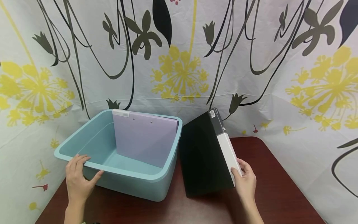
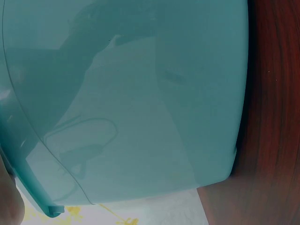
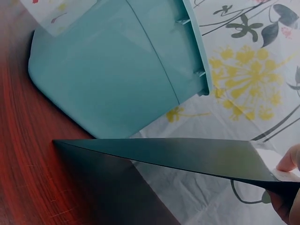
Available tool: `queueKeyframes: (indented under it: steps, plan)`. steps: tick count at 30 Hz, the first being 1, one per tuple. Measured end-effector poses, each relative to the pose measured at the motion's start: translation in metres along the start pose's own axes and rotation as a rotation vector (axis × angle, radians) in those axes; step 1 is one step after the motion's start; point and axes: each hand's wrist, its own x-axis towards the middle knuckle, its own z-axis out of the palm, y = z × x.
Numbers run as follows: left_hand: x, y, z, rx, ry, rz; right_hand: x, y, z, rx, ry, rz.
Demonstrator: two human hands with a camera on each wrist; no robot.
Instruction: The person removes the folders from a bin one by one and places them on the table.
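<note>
Black file binder (image 1: 205,165) is right of the bin, held tilted above the dark red-brown wood-look table (image 1: 173,208), spine to the right; can't tell if its bottom corner touches the tabletop. Right hand (image 1: 245,179) grips the lower spine, thumb on the white spine label (image 1: 227,149), other fingers mostly hidden behind. Dark grey band above that label carries a barcode sticker (image 1: 212,114), print too small to read. Binder's far side and contents out of sight; its upper left corner sits right by the bin, contact unclear.

Light-blue plastic bin (image 1: 126,183) stands on the table at left. Left hand (image 1: 79,179) grips its near rim, fingers over the edge, thumb outside; left wrist view gets only a sliver of finger, rest cut off. That view is mostly glossy bin wall with blurry reflections.

Lilac file folder (image 1: 145,140) stands on edge inside the bin, near the back wall, two small rivets showing. White label strip (image 1: 121,113) at its top left, writing illegible. No brand legible anywhere. Behind everything, white cloth (image 1: 184,28) with yellow, grey and black plant print, running out of frame. Both forearms cut off at the bottom.
</note>
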Motion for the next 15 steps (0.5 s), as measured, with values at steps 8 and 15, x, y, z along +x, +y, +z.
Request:
queueKeyframes:
  steps: [8,15]
  plan:
    - [-0.0007,-0.0015,0.0017,-0.004,0.019,0.001,-0.0018,0.0047,0.0032,-0.023,-0.024,0.062]
    - [0.0010,0.0007,-0.0021,0.006,-0.028,-0.009,-0.0037,0.0089,0.0053,-0.054,-0.033,0.091]
